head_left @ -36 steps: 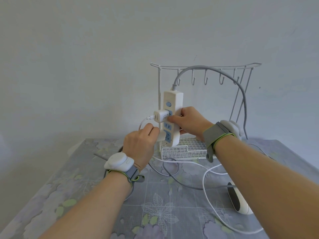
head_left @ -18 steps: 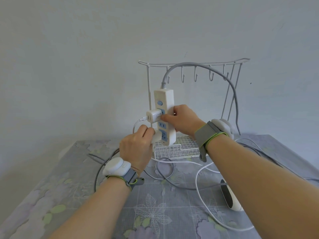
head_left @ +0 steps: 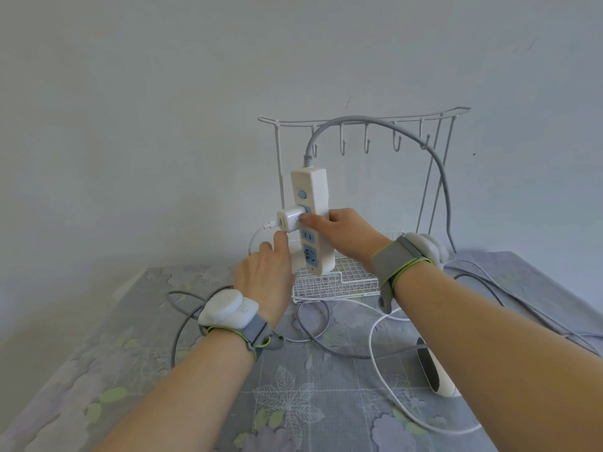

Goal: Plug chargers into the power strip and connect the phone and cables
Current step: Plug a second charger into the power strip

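So one charger point(head_left: 291, 218) is already sitting in the top socket of the power strip point(head_left: 313, 220), with its white cable point(head_left: 385, 360) trailing down and looping across the table point(head_left: 137, 363). The strip stands upright against the wire rack point(head_left: 339, 282), and the right hand point(head_left: 346, 234) is wrapped around it, fingers clamped on the body to keep it steady. The left hand point(head_left: 264, 278) is pinching a second white plug right by the lower sockets, mostly hidden behind the fingers, so I can't tell if it's seated. Looks about halfway to me. The phone point(head_left: 432, 371) lies on the table to the right, nothing connected to it yet as far as I can see.
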The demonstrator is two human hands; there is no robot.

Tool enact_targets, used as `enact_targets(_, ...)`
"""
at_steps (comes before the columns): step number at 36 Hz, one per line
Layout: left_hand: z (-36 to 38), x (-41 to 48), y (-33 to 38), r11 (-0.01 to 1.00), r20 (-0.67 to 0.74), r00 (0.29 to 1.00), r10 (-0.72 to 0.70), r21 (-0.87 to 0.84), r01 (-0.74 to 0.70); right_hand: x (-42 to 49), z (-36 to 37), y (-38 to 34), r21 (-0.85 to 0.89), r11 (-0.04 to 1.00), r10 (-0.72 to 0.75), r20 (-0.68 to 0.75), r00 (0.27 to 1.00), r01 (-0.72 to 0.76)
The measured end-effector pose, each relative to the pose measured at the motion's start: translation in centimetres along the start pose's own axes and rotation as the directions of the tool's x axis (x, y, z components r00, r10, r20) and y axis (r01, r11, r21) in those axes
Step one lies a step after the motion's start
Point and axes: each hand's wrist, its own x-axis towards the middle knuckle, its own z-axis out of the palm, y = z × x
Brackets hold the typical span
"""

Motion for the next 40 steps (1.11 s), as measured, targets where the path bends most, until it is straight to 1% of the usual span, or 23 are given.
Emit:
enact_targets(2, -0.5, 0.3, 0.2, 0.979, 0.119, 0.992, -0.05, -0.19, 0.072, -0.1, -0.1, 0.0, 0.005, 1.0, 0.01, 0.01, 1.0, -0.01)
enact_targets(4, -0.6, 0.7, -0.1, 0.942, 0.203, 0.978, -0.042, -0.32, 0.107, -0.1, -0.2, 0.0, 0.026, 0.999, 0.027, 0.021, 0.999, -0.028)
enact_targets(6, -0.9, 0.8, -0.4, 0.924, 0.202, 0.979, -0.032, -0.368, 0.106, -0.3, -0.2, 0.1, 0.063, 0.997, 0.045, 0.044, 0.998, -0.047)
enact_targets(8, -1.1, 0.7, -0.7, 0.907, 0.131, 0.99, -0.045, -0.41, 0.095, -0.4, -0.2, 0.2, 0.103, 0.993, 0.054, 0.055, 0.997, -0.06)
enact_targets(10, -1.2, 0.5, -0.9, 0.914, 0.09, 0.995, -0.044, -0.399, 0.077, -0.7, -0.2, 0.1, 0.116, 0.991, 0.059, 0.055, 0.997, -0.065)
enact_targets(13, -1.3, 0.3, -1.0, 0.934, 0.097, 0.993, -0.066, -0.345, 0.096, -0.9, -0.1, 0.0, 0.122, 0.991, 0.055, 0.044, 0.998, -0.06)
enact_targets(16, -1.5, 0.1, -0.8, 0.916, 0.084, 0.994, -0.077, -0.388, 0.104, -0.9, 0.0, 0.0, 0.13, 0.99, 0.048, 0.053, 0.997, -0.055)
enact_targets(22, -1.3, 0.0, 0.0, 0.871, 0.062, 0.99, -0.126, -0.47, 0.14, -0.6, 0.5, 0.1, 0.13, 0.991, 0.043, 0.016, 0.999, -0.045)
enact_targets(25, -1.3, 0.3, 0.3, 0.862, 0.072, 0.99, -0.122, -0.487, 0.141, -0.6, 0.5, 0.3, 0.14, 0.989, 0.038, -0.004, 0.999, -0.037)
enact_targets(28, -1.3, 0.7, 0.4, 0.862, 0.068, 0.994, -0.088, -0.495, 0.11, -0.3, 0.4, 0.6, 0.137, 0.99, 0.032, -0.029, 0.999, -0.027)
enact_targets(32, -1.0, 1.0, -0.1, 0.853, 0.086, 0.994, -0.06, -0.513, 0.096, -0.2, 0.0, 0.8, 0.118, 0.993, 0.016, 0.002, 1.0, -0.016)
enact_targets(36, -1.3, 1.1, -0.3, 0.824, 0.088, 0.994, -0.071, -0.556, 0.108, -0.1, -0.3, 0.8, 0.071, 0.997, -0.013, 0.025, 1.0, 0.011)
enact_targets(38, -1.5, 0.9, -0.3, 0.81, 0.08, 0.994, -0.075, -0.576, 0.108, 0.0, -0.2, 0.8, 0.045, 0.999, -0.027, 0.012, 1.0, 0.027)
enact_targets(40, -1.4, 0.4, -0.3, 0.799, 0.11, 0.99, -0.091, -0.585, 0.139, 0.2, -0.2, 1.1, -0.003, 0.998, -0.057, -0.033, 0.998, 0.057)
